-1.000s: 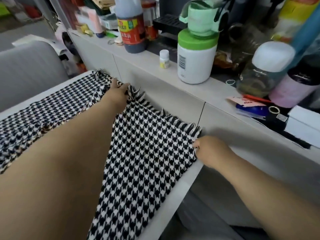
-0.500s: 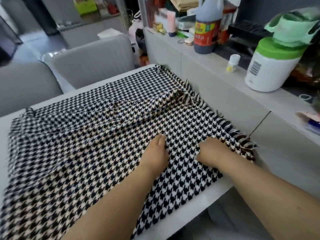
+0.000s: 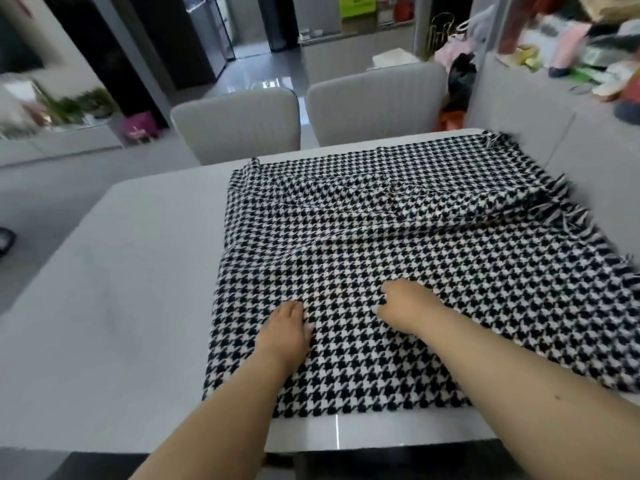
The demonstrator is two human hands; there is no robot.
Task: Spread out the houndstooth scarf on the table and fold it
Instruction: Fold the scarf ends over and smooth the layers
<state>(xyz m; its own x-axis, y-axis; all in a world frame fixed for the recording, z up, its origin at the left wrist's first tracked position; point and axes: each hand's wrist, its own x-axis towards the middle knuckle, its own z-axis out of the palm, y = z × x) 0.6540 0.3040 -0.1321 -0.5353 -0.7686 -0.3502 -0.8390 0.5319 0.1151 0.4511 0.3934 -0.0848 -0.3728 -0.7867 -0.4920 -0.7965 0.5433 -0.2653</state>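
While both hands are resting on the cloth, I am watching the black-and-white houndstooth woven scarf (image 3: 398, 244) lying across the right half of the glossy pale grey table (image 3: 114, 289). It is lying folded over itself, with one layer's edge running across the middle and soft creases gathering toward the far side. Its fringed end is trailing along the right edge, next to the grey cabinet (image 3: 540, 133) standing against that side, while its near edge is sitting just back from the table's front rim.

My left hand (image 3: 285, 332) is pressing down near the scarf's near left part, fingers lying together and fairly straight, gripping nothing. My right hand (image 3: 405, 308) is sitting just beside it on the cloth, knuckles up and fingers curling under; I cannot tell whether it is pinching any fabric or merely pushing on it. The two hands are staying apart, with a strip of pattern showing between them.

Beyond the far edge, two pale grey upholstered chairs (image 3: 239, 126) are standing side by side, backs facing me. Blurred clutter is sitting on the cabinet top at upper right.
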